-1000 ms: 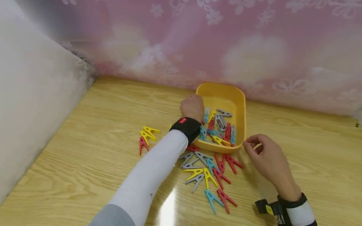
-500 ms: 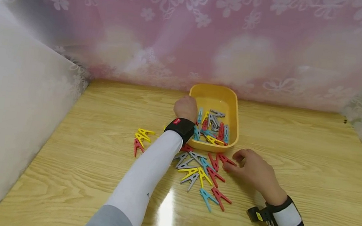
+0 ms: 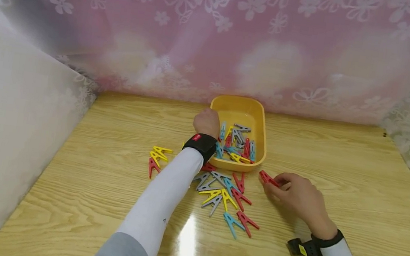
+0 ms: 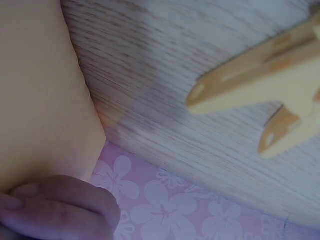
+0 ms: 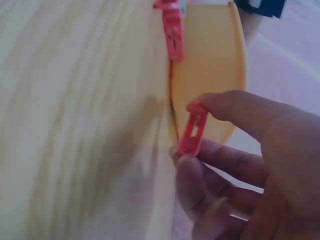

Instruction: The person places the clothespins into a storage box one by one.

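My right hand (image 3: 303,199) pinches a red clothespin (image 3: 268,178) between thumb and fingers, just right of the yellow tray's near corner. In the right wrist view that red clothespin (image 5: 195,131) overlaps the tray's side wall. My left hand (image 3: 207,122) grips the left rim of the yellow tray (image 3: 263,142); its curled fingers (image 4: 70,205) show at the tray wall in the left wrist view. Inside the tray lie several grey, blue, red and yellow clothespins (image 3: 241,137). More clothespins (image 3: 215,194) are spread on the table in front of it.
Two yellow clothespins (image 3: 160,153) and a red one (image 3: 153,167) lie to the left, beyond the left forearm. The wooden table (image 3: 359,176) meets a pink flowered cloth (image 3: 185,46) behind the tray. A white sheet (image 3: 16,97) hangs at the left.
My right hand has moved from the tray's near right corner to the scattered clothespins, picked up a red one and drawn it rightward. The left hand has kept its hold on the tray.
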The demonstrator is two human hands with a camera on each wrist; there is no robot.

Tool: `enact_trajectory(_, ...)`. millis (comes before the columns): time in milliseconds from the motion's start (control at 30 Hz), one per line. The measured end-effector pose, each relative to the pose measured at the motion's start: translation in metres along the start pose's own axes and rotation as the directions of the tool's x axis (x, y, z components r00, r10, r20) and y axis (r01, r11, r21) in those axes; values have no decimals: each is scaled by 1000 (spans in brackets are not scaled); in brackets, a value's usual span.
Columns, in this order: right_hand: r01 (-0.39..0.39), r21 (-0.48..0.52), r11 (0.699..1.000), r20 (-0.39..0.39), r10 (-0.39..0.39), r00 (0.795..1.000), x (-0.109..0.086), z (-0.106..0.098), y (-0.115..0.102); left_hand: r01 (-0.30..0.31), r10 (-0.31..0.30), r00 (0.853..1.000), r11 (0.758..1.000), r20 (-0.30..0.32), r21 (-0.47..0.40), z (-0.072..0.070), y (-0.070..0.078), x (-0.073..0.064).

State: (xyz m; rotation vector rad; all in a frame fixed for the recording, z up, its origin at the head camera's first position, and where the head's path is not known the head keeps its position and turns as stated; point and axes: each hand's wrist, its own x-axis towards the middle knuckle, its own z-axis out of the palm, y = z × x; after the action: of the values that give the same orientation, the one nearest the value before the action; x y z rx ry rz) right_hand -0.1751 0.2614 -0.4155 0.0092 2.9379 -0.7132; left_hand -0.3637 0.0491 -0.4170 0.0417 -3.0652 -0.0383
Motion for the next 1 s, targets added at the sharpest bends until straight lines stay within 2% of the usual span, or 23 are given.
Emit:
enact_trajectory(167, 2, 29, 1000, -131, 2, 991, -4, -11, 2, 5, -5, 1000, 1000, -9, -1, 4, -5, 3)
enact_trajectory(300, 43, 34, 999, -239, -33, 970, -2, -16, 0, 11, -11, 1000, 1000, -4, 4, 3, -7, 3)
enact_trajectory(433, 74, 37, 997, -303, -60, 951, 4, -19, -6, 9, -9, 1000, 1000, 12, 13, 0, -7, 1)
enact_trajectory(733, 148, 44, 988, -358, -123, 926, 26, -20, -25, 14, -14, 1000, 1000, 11, 4, 0, 1, -1)
enact_trajectory(833, 163, 46, 986, -352, -137, 926, 36, -21, -35, 18, -18, 1000, 1000, 18, -1, 1, 2, -1)
enact_trajectory(1000, 221, 30, 975, -294, -203, 934, 59, -24, -60, 23, -23, 1000, 1000, 6, 13, 1, 0, 2)
